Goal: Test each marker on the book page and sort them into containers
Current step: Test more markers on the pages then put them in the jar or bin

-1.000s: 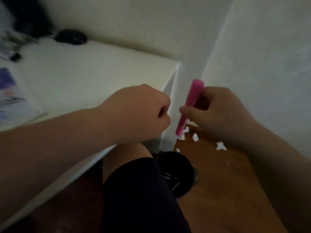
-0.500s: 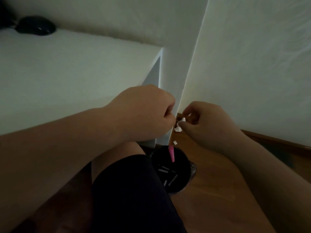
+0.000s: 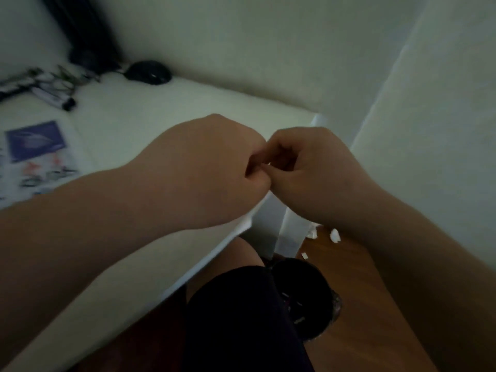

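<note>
My left hand (image 3: 214, 167) is curled into a fist over the right corner of the white desk (image 3: 166, 114). My right hand (image 3: 311, 173) is beside it, fingers curled, its thumb and fingertip touching the left fist's fingers. Whatever lies between them is hidden. No marker shows in either hand. A round black container (image 3: 308, 294) stands on the wooden floor below the desk corner, partly behind my knee. Several markers (image 3: 45, 89) lie blurred at the desk's far left. The open book page (image 3: 37, 157) lies at the left edge.
A black mouse (image 3: 149, 72) sits at the back of the desk by a dark object. White walls close in behind and on the right. Small white paper scraps (image 3: 334, 234) lie on the floor. My leg in dark shorts (image 3: 236, 318) is under the desk edge.
My right hand let go of the pink marker, which fell into the black container. It then moved left to touch my left fist. The view has swung back toward the desk.
</note>
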### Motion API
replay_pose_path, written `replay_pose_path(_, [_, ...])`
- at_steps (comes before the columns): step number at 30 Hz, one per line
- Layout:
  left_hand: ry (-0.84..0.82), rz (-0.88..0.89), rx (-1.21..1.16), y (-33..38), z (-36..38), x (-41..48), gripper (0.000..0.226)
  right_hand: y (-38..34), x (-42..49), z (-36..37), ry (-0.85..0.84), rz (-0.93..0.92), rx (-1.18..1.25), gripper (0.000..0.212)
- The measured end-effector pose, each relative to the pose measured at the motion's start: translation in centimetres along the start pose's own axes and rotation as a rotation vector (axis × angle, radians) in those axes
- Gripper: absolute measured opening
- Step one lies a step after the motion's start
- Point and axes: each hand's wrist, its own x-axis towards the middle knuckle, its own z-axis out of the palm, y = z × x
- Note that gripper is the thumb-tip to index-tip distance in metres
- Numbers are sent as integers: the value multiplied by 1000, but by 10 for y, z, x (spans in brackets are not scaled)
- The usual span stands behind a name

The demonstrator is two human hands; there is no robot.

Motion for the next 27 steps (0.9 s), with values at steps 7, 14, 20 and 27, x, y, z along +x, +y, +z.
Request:
replay_pose_path(7, [129,-377,131,-105,-76,-85,20,-112,68,67,-131,-256,13,15])
replay_pose_path(14, [203,-647,225,-201,-98,-163,33,-197,120,146,-286,-386,-15,15])
replay_pose_path(20, [69,-724,219,-245,-78,-172,24,-219,168,193,-352,-341,-198,9])
replay_pose_path(27, [15,-650,176,-254,-70,-174,26,-193,245,234,-223,-257,-453,18])
